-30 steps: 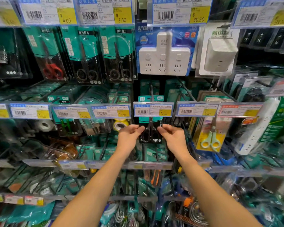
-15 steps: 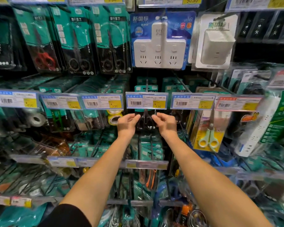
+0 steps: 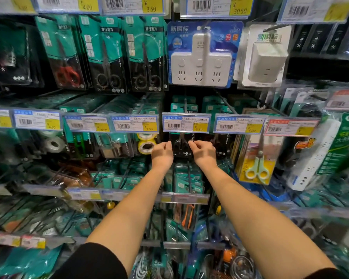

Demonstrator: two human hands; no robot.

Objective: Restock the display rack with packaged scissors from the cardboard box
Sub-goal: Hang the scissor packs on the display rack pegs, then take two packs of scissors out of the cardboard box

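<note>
A pack of black scissors [image 3: 180, 144] in a teal and black blister card hangs under the middle price tag [image 3: 185, 123] of the display rack. My left hand [image 3: 162, 153] pinches the pack's left edge. My right hand [image 3: 203, 153] pinches its right edge. The tag hides the pack's top, and whether it sits on the hook [image 3: 185, 103] I cannot tell. More teal scissor packs [image 3: 182, 108] hang behind it on the same hook. The cardboard box is out of view.
Scissor packs [image 3: 107, 57] fill the upper row beside a white socket adapter [image 3: 200, 63]. Yellow tape rolls [image 3: 147, 143] hang left of my hands, mint-green scissors [image 3: 257, 168] to the right. Hooks with teal packs [image 3: 186, 184] jut out below my wrists.
Both hands have risen with the scissor pack and now hold it close under the price tag. The camera has moved nearer the rack.
</note>
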